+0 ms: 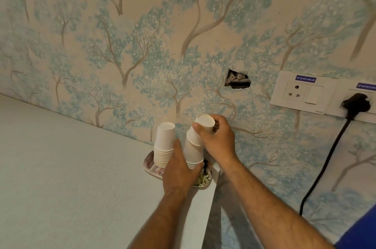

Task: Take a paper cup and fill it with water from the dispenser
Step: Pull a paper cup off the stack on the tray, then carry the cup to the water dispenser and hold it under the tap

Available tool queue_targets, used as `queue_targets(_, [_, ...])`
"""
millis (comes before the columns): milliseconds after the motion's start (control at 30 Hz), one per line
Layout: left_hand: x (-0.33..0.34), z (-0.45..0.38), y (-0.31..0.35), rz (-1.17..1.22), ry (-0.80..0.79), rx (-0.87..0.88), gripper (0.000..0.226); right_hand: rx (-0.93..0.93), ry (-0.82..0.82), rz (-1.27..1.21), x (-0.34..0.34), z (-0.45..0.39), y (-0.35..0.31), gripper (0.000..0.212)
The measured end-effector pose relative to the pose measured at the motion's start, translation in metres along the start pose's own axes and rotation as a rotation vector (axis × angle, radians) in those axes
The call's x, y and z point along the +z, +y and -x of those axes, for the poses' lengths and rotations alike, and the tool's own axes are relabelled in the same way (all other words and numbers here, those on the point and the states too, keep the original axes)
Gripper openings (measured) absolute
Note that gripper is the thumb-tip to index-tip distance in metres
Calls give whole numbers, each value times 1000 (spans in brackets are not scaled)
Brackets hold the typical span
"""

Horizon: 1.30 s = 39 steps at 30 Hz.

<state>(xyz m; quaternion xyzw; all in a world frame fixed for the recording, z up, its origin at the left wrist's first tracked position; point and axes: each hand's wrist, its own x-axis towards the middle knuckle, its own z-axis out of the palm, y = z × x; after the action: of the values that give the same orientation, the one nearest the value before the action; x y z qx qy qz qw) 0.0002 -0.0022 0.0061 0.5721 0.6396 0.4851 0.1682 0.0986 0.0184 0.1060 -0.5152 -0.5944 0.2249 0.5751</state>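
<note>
The tree-print wallpaper point(142, 35) took up most of the shot, and the pale worktop point(61, 167) ran along under it, ending at an edge right by the person's arms. Over on the right wall there was a white socket panel point(301, 92) with a black plug point(356, 105) and its cord trailing down out of frame, plus a ragged hole in the wall point(238, 80) with what looked like wiring stuffed inside, hard to say exactly. Both stacks of upside-down paper cups sat on a little patterned tray point(150, 167) pushed into the corner, which I'd guess kept them out of the way. The left stack point(163, 145) stood straight and untouched. The left hand point(179, 169) was wrapped around the base of the right stack point(193, 151), its grip closed on it, probably to pin it down so only one cup came loose. The right hand point(217, 138) had its fingers closed around the top paper cup point(204, 122), tilted off the stack's axis like it was being peeled free, though I couldn't tell if it was fully separated. The water dispenser wasn't in view anywhere, most of the tray was hidden behind the left hand, and something blue point(360, 228) was cut off at the bottom right corner.
</note>
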Motion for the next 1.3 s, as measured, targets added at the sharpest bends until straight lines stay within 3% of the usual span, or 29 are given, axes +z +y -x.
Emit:
queue_targets(167, [-8,3,0,10,16,12,105,-40,162,-123,-13,14,-17,49])
queue_targets(333, [-23,13,11,52,108,49,93,95,252,-512,-28,40,-34,41])
queue_targets(533, [-35,51,51,722,156,104,49,430,218,-1003,-52,84,-53,37])
queue_targets(667, [-38,82,73,871,24,233,86,585,137,-1134,-75,120,-61,30])
queue_targets(767, [-38,107,88,817,19,299,91,659,58,-1158,-93,148,-64,28])
queue_targets(900, [-42,151,102,767,14,317,74,650,-9,-1017,-122,190,-52,38])
queue_targets(1000, [-46,187,100,669,-25,324,83,509,18,-795,-148,234,-37,32])
queue_targets(1167, [-58,263,93,545,-134,312,84,226,-72,-284,-195,318,-14,75])
queue_targets(1300, [-61,331,91,396,-273,300,86,64,-66,78,-224,374,2,81])
